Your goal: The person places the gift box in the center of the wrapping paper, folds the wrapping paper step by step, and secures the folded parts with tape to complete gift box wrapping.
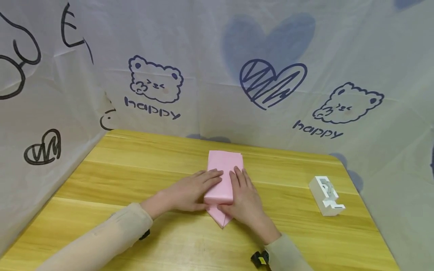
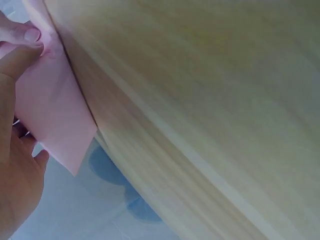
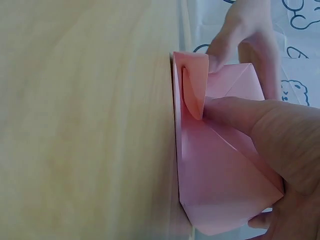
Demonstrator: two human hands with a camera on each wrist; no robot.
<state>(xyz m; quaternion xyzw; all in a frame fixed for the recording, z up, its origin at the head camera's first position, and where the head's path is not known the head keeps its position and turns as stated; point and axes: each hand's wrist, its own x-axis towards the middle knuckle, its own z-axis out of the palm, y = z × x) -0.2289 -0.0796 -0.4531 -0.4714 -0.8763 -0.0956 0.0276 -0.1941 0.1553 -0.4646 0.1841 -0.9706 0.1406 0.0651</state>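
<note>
A piece of folded pink paper (image 1: 222, 194) lies on the table between both hands, its near end coming to a point and its far end rectangular. My left hand (image 1: 190, 192) holds it from the left, fingertips on top and thumb by the near fold. From the right, my right hand (image 1: 245, 199) grips it with fingers along the side and thumb at the same fold. In the right wrist view, the paper (image 3: 215, 175) shows a raised flap beside the right thumb, and creases run across its end. The left wrist view shows both thumbs close together on the paper (image 2: 55, 110).
A white tape dispenser (image 1: 318, 194) stands at the right of the wooden table (image 1: 135, 180). White cloth (image 1: 203, 94) with drawn bears and hearts hangs behind the table and at both sides.
</note>
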